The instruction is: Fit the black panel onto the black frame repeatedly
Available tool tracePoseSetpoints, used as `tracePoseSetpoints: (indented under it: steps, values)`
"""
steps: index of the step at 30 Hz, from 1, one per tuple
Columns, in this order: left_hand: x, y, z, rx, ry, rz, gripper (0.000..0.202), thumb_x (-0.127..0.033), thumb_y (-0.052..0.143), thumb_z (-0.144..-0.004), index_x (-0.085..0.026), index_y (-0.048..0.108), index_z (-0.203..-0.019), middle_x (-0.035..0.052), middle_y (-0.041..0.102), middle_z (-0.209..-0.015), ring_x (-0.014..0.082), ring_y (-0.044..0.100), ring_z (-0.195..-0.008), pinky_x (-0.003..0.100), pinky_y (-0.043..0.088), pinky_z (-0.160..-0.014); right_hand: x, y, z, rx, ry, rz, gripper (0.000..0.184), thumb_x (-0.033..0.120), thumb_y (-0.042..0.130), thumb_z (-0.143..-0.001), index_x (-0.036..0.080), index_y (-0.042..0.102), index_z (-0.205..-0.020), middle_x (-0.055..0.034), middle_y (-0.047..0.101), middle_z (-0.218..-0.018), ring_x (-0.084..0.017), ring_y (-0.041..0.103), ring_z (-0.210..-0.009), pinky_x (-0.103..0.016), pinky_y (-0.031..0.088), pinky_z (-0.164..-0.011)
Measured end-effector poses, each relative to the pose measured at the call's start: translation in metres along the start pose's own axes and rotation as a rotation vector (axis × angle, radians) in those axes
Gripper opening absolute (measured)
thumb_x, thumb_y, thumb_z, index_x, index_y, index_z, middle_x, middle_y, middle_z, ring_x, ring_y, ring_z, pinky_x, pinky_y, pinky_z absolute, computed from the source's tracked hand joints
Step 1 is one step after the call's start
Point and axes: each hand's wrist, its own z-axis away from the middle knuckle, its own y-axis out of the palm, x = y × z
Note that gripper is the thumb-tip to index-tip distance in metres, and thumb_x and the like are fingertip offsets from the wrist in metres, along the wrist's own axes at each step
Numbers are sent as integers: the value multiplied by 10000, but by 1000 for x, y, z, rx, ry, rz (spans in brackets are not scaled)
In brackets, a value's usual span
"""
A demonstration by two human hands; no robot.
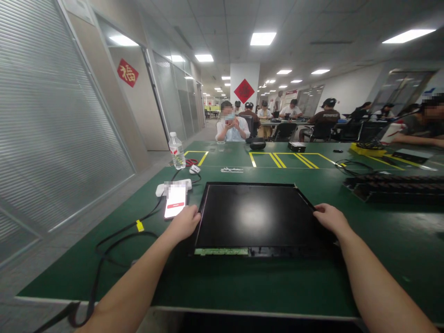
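Note:
A flat black display panel lies in front of me, its dark screen facing up and reflecting a ceiling light. Along its near edge runs a green circuit strip. My left hand is closed on the panel's left edge, and my right hand grips the right edge. The fingertips of both hands are partly hidden by the frame. Just beyond my left hand, a phone with a lit screen leans on a white object.
The green table carries a water bottle, black cables on the left, and black racks on the right. Yellow tape marks the far side. A person sits opposite; others sit farther back and at right.

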Motion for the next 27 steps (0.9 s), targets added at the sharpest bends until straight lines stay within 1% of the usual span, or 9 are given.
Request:
tracePoseSetpoints:
  steps: [3,6,12,16,19,22,24,27]
  values:
    - [0,0,0,-9,-34,136,275,-204,485,-931,-257,404,-674,14,569,-699,216,571,-713,303,368,-642,-1,-1,1,-13,7,4,255,278,643,-762,242,771,-979,-84,781,-990,-277,738,-903,-367,572,-762]
    - [-1,0,0,-48,-38,242,287,-179,516,-894,-258,383,-653,-19,514,-644,200,529,-672,291,342,-618,-1,-2,2,-1,11,10,289,294,627,-770,242,779,-1010,-88,780,-1000,-282,737,-904,-377,574,-764]
    - [0,3,-2,-152,-64,431,280,-206,589,-827,-245,431,-599,-33,492,-571,181,487,-605,277,321,-582,0,-3,3,-27,9,4,266,288,639,-756,255,779,-980,-76,782,-965,-284,740,-892,-373,571,-767]
    - [-3,8,-3,-186,-159,685,266,-283,626,-812,-233,461,-609,-44,488,-537,150,472,-539,248,327,-531,2,-4,4,-15,21,6,281,298,629,-769,245,776,-1002,-83,782,-979,-294,737,-890,-391,573,-774]
    - [-8,10,-1,-183,-245,909,256,-349,681,-785,-223,498,-659,-52,511,-536,128,480,-501,218,331,-484,2,-4,4,13,21,11,303,305,609,-788,234,775,-1031,-101,780,-1020,-301,734,-909,-408,571,-788]
    - [-13,11,2,-151,-306,1110,311,-368,763,-724,-223,490,-693,-69,518,-532,110,491,-469,192,345,-453,0,-3,2,14,22,23,311,308,605,-790,230,771,-1041,-111,776,-1050,-306,733,-928,-406,569,-788]
    - [-16,12,2,-120,-347,1209,361,-367,808,-695,-227,477,-707,-76,529,-535,103,498,-451,187,361,-443,-2,-2,-1,13,21,30,310,317,605,-791,231,767,-1042,-114,774,-1048,-311,733,-927,-406,567,-778]
    - [-18,12,2,-91,-404,1290,388,-379,835,-699,-228,479,-731,-74,560,-556,107,527,-445,195,403,-444,-5,0,-4,0,11,27,279,328,625,-779,240,763,-1005,-107,775,-996,-319,732,-904,-411,563,-767]
